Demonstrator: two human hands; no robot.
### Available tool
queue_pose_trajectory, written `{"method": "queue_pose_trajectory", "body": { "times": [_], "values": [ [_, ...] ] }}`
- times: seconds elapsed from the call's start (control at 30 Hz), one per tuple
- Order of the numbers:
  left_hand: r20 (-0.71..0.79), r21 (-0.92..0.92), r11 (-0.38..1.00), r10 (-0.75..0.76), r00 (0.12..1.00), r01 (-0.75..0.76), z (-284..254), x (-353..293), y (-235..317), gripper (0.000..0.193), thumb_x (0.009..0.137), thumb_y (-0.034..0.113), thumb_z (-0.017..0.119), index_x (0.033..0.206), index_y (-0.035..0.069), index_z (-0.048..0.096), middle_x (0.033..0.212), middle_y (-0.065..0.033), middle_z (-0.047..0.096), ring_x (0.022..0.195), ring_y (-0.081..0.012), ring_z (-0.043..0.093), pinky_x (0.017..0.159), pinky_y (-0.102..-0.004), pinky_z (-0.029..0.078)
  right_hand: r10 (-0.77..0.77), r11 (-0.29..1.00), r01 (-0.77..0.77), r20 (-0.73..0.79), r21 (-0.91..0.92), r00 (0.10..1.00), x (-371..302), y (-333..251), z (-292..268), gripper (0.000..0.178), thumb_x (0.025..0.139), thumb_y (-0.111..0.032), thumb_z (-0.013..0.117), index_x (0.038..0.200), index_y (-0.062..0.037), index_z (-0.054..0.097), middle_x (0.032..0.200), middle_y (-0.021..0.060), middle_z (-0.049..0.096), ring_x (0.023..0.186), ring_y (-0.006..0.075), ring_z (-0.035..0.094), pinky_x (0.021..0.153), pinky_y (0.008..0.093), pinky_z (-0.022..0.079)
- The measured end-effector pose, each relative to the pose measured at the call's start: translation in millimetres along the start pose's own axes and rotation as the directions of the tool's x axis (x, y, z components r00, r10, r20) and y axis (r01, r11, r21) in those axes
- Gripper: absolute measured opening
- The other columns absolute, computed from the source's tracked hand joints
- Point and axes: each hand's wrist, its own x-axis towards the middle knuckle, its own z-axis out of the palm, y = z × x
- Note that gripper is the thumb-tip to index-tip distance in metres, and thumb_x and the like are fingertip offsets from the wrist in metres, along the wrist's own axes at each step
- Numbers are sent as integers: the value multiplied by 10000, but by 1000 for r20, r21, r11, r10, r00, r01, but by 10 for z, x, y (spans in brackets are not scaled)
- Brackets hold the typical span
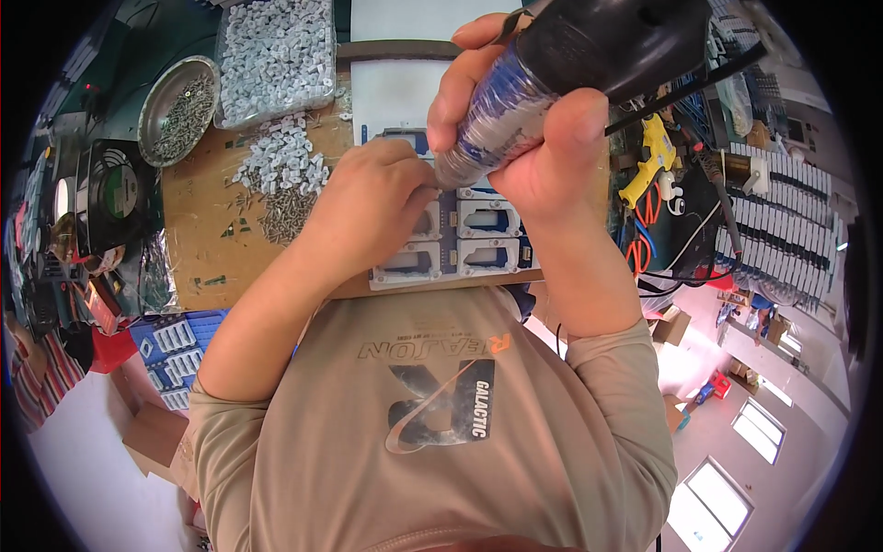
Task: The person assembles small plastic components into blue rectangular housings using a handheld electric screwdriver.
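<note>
My right hand [543,138] is wrapped round an electric screwdriver [501,106] with a black upper body and a grip bound in blue and clear tape. Its lower end points down over a blue fixture [448,235] that bears several white plastic frames [489,256]. Close beside that end, my left hand [382,198] has its fingers pinched together over the fixture. Whatever lies between those fingertips is hidden, and the screwdriver's tip cannot be seen either.
Left of the fixture lie loose white plastic pieces [283,158] and a heap of screws [287,213]. Behind them stand a clear bin [221,115] of white pieces and a round metal bowl [147,138] of screws. A yellow glue gun [655,156] and cables are at the right.
</note>
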Motion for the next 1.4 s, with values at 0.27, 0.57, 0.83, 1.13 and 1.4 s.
{"method": "queue_pose_trajectory", "body": {
  "times": [0.27,0.57,0.83,1.13,1.4],
  "values": [
    [49,27,1000,-9,999,7,8,16,-8,99,853,119,703,885,26,716,875,-140,638,908,-367,631,825,-482,498,-61,997,62,17,-55,998,41,49,-42,1077,752,-806,720,1281,96,465,875,130,645,743,195,646,685,315,527],
    [28,29,1000,-12,1000,11,27,27,-26,99,840,117,711,868,22,713,884,-126,649,913,-360,637,834,-479,503,-123,989,124,22,-82,992,65,94,-83,973,819,-782,674,1237,84,523,864,112,644,720,190,637,675,309,522],
    [-67,115,987,117,991,-109,109,-107,-74,79,805,130,728,863,78,718,877,-54,644,908,-287,622,806,-427,479,-468,884,424,387,198,795,-63,451,-461,1046,744,-820,702,1360,-3,484,971,170,647,809,292,680,714,414,593],
    [-44,92,991,106,993,-101,109,-159,-73,132,779,114,752,907,99,721,908,-26,642,909,-252,602,800,-394,447,-410,894,449,408,2,816,-365,276,-321,886,765,-703,784,1305,-58,504,1030,177,614,837,318,638,719,449,553],
    [-26,117,989,93,995,-89,105,-144,-73,131,782,129,722,910,98,719,899,-25,623,906,-251,584,800,-388,433,-453,859,511,478,10,752,-273,351,-319,886,777,-730,750,1263,-42,477,1011,170,599,808,298,628,678,412,552]
  ]
}}
